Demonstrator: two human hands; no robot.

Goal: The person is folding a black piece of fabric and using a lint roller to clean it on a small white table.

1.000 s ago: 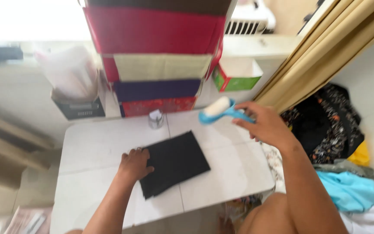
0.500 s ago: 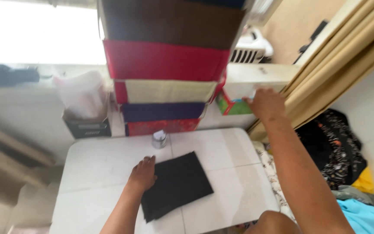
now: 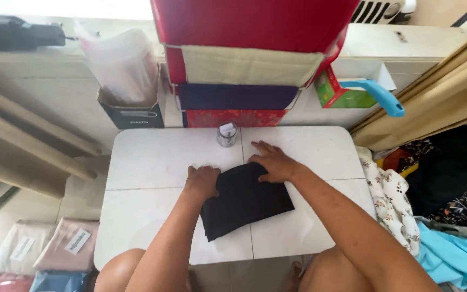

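Observation:
A folded black cloth (image 3: 244, 201) lies on the small white table (image 3: 152, 162), turned at a slight angle. My left hand (image 3: 202, 180) rests on its upper left corner with the fingers curled over the edge. My right hand (image 3: 272, 160) lies flat with fingers spread on the cloth's upper right edge. A blue-handled lint roller (image 3: 377, 96) sits in a red and green box (image 3: 337, 93) on the ledge behind the table, apart from both hands.
A small clear jar (image 3: 227, 134) stands at the table's back edge. Stacked folded fabrics (image 3: 244, 65) rise behind it, beside a box of plastic bags (image 3: 128, 105). Packed cloths (image 3: 60, 249) lie on the floor at left. Loose clothes (image 3: 439, 216) pile at right by a tan curtain (image 3: 439, 92).
My right hand put the lint roller into the box on the ledge and came down onto the black cloth. My left hand stayed on the cloth's corner.

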